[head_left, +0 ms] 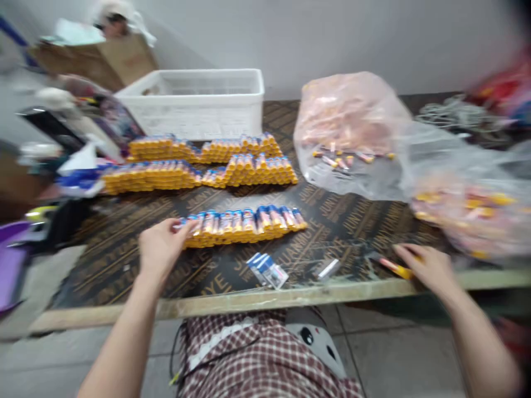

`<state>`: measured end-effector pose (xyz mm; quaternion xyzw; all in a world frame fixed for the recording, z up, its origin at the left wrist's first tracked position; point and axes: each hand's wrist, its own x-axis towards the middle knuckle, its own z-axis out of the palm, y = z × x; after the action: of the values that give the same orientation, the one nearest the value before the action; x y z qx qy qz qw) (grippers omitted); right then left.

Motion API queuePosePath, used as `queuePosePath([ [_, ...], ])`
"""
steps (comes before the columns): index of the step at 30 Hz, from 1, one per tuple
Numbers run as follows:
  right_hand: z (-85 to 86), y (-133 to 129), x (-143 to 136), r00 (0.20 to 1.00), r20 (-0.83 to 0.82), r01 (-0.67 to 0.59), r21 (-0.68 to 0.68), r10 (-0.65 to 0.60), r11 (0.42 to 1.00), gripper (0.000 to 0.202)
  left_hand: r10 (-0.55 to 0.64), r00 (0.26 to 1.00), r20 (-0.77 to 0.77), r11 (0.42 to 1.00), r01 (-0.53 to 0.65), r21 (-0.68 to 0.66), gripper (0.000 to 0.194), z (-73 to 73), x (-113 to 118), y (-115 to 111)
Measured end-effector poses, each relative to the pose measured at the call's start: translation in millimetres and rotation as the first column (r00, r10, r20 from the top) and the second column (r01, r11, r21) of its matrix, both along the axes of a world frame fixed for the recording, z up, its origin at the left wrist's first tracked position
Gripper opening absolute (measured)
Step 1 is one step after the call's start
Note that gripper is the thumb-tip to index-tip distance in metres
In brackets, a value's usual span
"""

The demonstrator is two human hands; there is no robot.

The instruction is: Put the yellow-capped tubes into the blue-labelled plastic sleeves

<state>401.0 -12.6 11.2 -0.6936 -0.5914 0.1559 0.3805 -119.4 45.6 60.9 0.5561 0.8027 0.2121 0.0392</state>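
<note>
My left hand (161, 249) is at the left end of a stacked row of small tubes (236, 224) with blue tops and yellow ends. Its thumb and fingertips are pinched on a tube at that end. Far to the right, near the table's front edge, my right hand (431, 271) has its fingers around the yellow end of a single small pink-and-yellow tube (390, 265); blur hides the exact grip. Between the hands lie a few blue-and-white labels (267, 271) and a small white strip (328, 269) on clear film.
Longer stacks of similar tubes (153, 177) stand behind, before a white plastic crate (207, 113). Clear bags of loose tubes, one large bag (352, 121) and another bag (477, 215), lie at right. Assorted items crowd the left, by a purple bin (12, 265). The table edge (265, 301) runs along the front.
</note>
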Motion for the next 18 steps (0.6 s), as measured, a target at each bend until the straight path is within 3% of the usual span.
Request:
queuePosePath([
  [2,-13.0,-5.4,13.1,0.991,0.131,0.04,-0.068,-0.031,0.997,0.04,0.089,0.994,-0.069,0.989,-0.08,0.127,0.038,1.7,8.9,-10.3],
  [6,-28.7,-22.2,5.4,0.971,0.239,0.013,-0.148,0.024,0.989,0.037,-0.122,0.984,0.133,0.93,0.066,0.362,0.029,-8.3,43.3,-37.8],
  [8,-32.9,-26.9,-14.0,0.957,0.27,-0.065,-0.158,0.107,0.985,0.035,-0.352,0.883,0.31,0.93,0.294,0.219,0.028,-22.7,68.6,-48.8],
  [10,-34.4,-28.5,-38.2,0.936,0.291,-0.157,-0.16,0.198,0.975,0.031,-0.441,0.812,0.382,0.882,0.471,0.017,0.028,-40.5,91.3,-54.2],
  [14,-29.5,-27.6,-90.2,0.911,0.244,-0.299,-0.166,0.333,0.94,0.017,-0.428,0.843,0.327,0.853,0.496,-0.161,0.024,-62.9,115.4,-56.8],
  [18,-23.6,-26.8,-126.7,0.89,0.215,-0.368,-0.18,0.402,0.912,0.012,-0.409,0.842,0.352,0.847,0.494,-0.197,0.017,-63.6,119.1,-56.9],
])
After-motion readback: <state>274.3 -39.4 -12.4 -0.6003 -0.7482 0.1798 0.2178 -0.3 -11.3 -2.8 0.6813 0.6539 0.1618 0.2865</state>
